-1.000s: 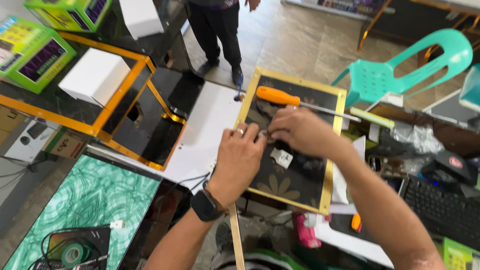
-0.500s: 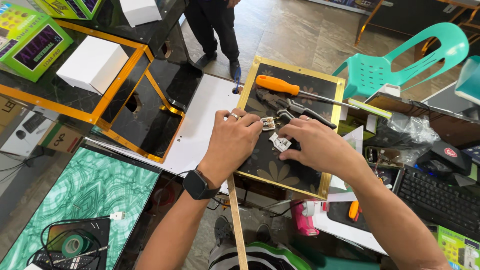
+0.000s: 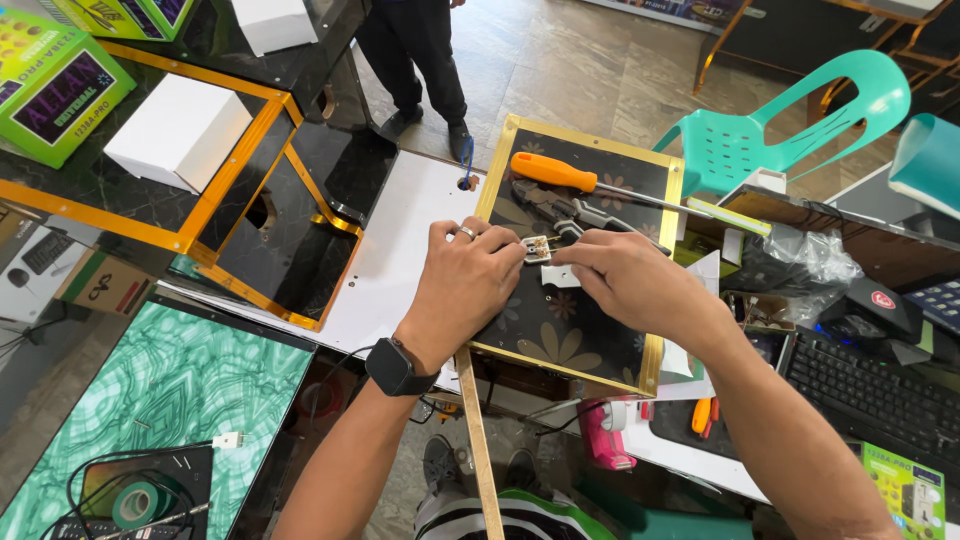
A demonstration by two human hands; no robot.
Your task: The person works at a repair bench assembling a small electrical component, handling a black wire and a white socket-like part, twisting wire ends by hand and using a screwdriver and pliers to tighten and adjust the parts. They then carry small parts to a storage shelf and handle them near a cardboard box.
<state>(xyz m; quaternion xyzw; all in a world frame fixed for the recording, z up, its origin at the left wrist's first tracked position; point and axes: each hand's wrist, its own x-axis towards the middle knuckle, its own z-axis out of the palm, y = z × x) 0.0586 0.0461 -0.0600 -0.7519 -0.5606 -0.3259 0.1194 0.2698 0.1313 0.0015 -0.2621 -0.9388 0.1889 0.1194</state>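
White electrical part (image 3: 540, 248) pinched between left hand (image 3: 468, 285) and right hand (image 3: 625, 280)

Glossy panels, plastic bits, metal tools

Dark floral panel (image 3: 560, 330) glossy with shiny gold trim; small white part (image 3: 537, 248) between both hands looks plastic with metal contacts. Screwdriver (image 3: 600, 185): smooth orange plastic handle, bare metal shaft. White box (image 3: 178, 145) matt card. Teal chair (image 3: 790, 120) smooth plastic. Watch (image 3: 394, 368) matt black.
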